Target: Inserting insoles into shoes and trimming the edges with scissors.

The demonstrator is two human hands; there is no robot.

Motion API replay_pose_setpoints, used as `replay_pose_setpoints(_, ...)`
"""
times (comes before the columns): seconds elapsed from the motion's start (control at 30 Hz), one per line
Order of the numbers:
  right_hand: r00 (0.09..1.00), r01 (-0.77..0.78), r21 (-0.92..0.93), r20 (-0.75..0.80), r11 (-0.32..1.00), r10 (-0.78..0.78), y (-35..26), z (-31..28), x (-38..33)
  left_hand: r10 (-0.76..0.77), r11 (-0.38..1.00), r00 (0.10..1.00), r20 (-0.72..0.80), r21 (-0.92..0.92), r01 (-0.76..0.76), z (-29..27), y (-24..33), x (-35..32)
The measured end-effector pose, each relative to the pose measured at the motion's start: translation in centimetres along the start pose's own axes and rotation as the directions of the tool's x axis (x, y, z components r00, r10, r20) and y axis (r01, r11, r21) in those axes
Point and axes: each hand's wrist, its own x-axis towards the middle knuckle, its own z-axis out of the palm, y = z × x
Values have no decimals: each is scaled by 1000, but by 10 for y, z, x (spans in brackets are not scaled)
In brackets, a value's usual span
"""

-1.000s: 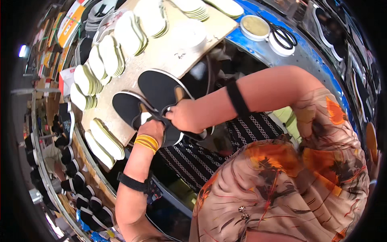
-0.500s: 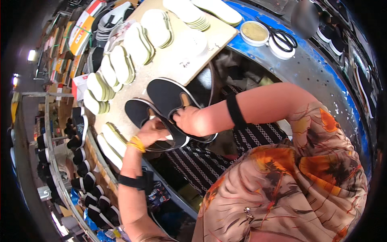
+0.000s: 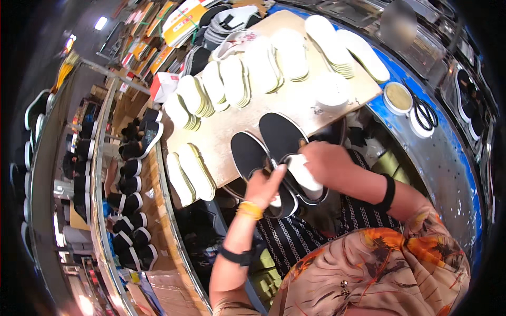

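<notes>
Two black slip-on shoes with white edging lie side by side, toes pointing away, at the near edge of the board. My left hand [image 3: 263,187] is closed around the opening of the left shoe [image 3: 247,152], thumb toward the other shoe. A bit of white shows inside that shoe below my fingers. Over the right shoe [image 3: 280,132], a white insole [image 3: 302,175] lies in the opening. My right hand [image 3: 328,162] grips its side, fingers curled; the fingertips are partly hidden.
Stacks of pale insoles [image 3: 234,79] line the board [image 3: 295,108], with a loose pair [image 3: 196,171] at its left edge. Right of it are a round tub [image 3: 398,98] and black scissors [image 3: 424,115] on a metal table. Shoes fill the racks [image 3: 129,184] at left.
The whole view has swung, so the board and shoes sit farther right. A white insole now shows in the right shoe, where my right hand was reaching in before.
</notes>
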Motion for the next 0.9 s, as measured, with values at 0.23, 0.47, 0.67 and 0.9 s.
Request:
replay_pose_setpoints(0.23,929,-243,100,310,965,202,27,4,9,13,991,999,-38,133,-7,10,10,50)
replay_pose_setpoints(0.47,828,-522,464,476,716,295,19,-13,32,-72,995,991,112,82,63,-26,42,41)
replay_pose_setpoints(0.67,822,-523,460,493,718,283,5,-20,35,-193,977,963,186,126,171,-34,39,61)
replay_pose_setpoints(0.9,891,-311,178,397,933,221,5,5,1,358,771,855,-376,636,-43,39,-4,41)
